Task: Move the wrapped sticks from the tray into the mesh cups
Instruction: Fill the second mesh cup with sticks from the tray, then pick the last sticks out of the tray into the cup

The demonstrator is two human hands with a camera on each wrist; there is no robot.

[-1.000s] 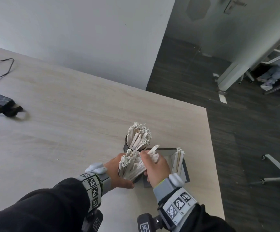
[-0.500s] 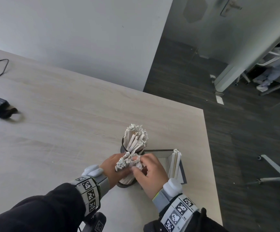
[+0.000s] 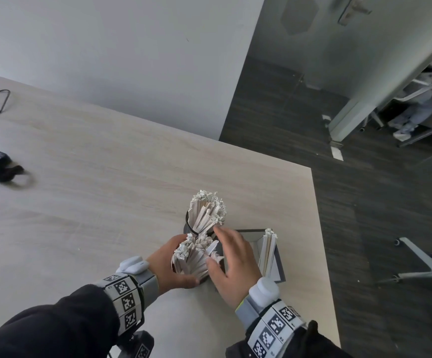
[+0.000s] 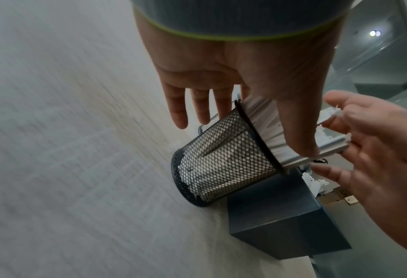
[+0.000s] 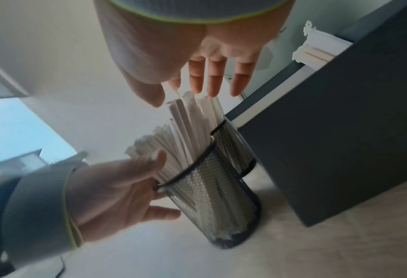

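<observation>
Head view, frame centre: white paper-wrapped sticks stand upright in near black mesh cup, leaning upper left; left hand and right hand flank them, fingers spread, gripping nothing.

We have our left hand on the left side of the near cup, fingers straight and spread past its wall, thumb lying across the sticks above the rim. Our right hand hovers over the right side of that cup, palm down, fingers straight and loosely fanned, tips just above the stick ends. Both forearms, in dark sleeves with tagged wristbands, angle in toward the cup.
</observation>
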